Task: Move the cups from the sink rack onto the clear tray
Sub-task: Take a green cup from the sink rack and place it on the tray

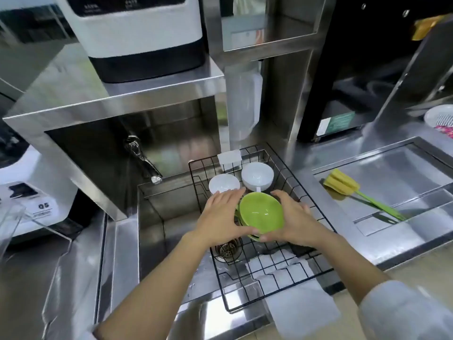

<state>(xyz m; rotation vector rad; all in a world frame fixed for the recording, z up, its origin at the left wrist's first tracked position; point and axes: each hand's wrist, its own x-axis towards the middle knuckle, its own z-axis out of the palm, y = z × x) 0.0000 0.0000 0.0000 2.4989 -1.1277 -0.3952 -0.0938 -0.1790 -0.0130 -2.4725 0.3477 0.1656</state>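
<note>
Stainless steel everywhere, so it looks like some kind of cafe back area, with a sink (171,217) set into the table and a black wire rack (282,266) sitting across its right side. Using the rack as the landmark: both hands are over its middle, cupped around a green cup (261,212). Left hand (220,214) presses flat against the cup's left side with its fingers (232,193) spread toward the far end of the rack. Right hand (294,217) curls around the right side, thumb under the near edge. Both forearms reach in from the near side. Two white cups (257,176) sit upright at the rack's far end, just beyond the green one. A yellow sponge brush (343,184) lies right of the rack.
</note>
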